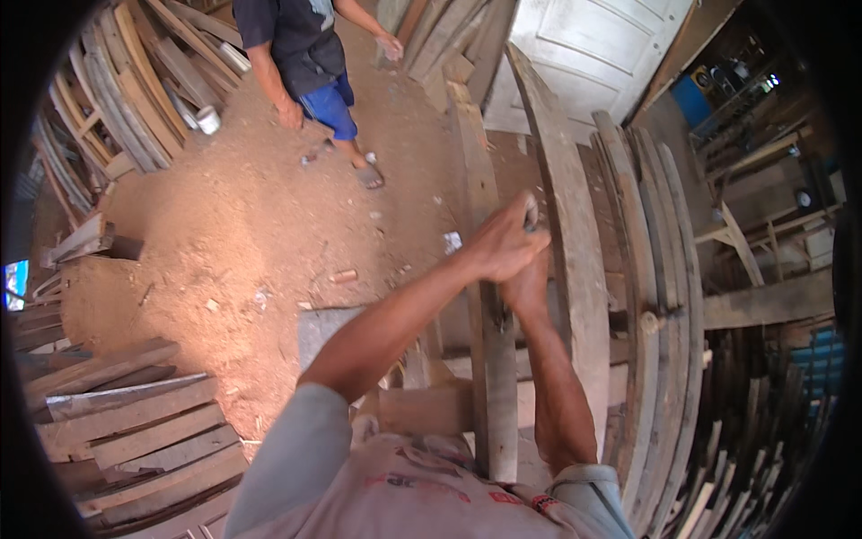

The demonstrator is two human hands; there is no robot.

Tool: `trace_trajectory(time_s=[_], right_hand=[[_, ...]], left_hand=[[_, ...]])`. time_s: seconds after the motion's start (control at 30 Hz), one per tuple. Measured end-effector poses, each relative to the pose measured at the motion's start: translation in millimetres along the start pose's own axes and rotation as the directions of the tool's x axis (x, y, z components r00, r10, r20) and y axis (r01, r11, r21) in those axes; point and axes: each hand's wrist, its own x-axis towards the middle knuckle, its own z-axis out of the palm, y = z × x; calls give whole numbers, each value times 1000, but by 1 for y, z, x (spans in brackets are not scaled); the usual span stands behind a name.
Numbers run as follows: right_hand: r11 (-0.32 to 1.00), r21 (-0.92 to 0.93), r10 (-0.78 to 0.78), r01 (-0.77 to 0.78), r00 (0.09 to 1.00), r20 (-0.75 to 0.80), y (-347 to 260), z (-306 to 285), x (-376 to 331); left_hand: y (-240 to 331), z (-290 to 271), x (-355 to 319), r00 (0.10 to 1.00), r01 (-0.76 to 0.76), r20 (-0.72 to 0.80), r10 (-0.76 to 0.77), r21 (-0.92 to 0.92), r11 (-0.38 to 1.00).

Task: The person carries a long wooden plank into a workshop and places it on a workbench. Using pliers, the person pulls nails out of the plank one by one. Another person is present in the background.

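Note:
My left hand (507, 239) is closed in a fist, with its forearm reaching in from the lower left. Tight against it and partly behind it, my right hand (528, 280) also looks closed. A small dark bit shows by the left fingers; what the hands hold is too hidden to name. Both hands are above a narrow wooden beam (496, 386), which runs away from my body and passes beneath the left wrist. Just right of the hands lies a wider grey plank (575, 234), roughly parallel to the beam.
Several more planks (660, 242) lie at the right. A person (310, 54) in blue shorts stands on the dusty floor (260, 234) ahead to the left. A white panelled door (588, 54) leans at the back. Stacked timber (162, 422) fills the lower left.

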Motion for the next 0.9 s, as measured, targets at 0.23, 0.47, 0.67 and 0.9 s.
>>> trace_trajectory(time_s=[0.23,0.47,0.67,0.9], right_hand=[[990,35,-125,138,960,-251,7,-3,-11],[967,-219,170,-127,967,190,-4,7,16],[976,-208,-42,65,993,114,36,13,21],[968,-233,105,-96,994,27,25,-28,9]], left_hand=[[34,16,-23,994,-99,44,96,56,994],[-9,-7,3,983,173,-73,-171,20,985],[-22,0,20,990,122,48,-130,141,983],[18,22,10,987,82,115,-108,208,975]])
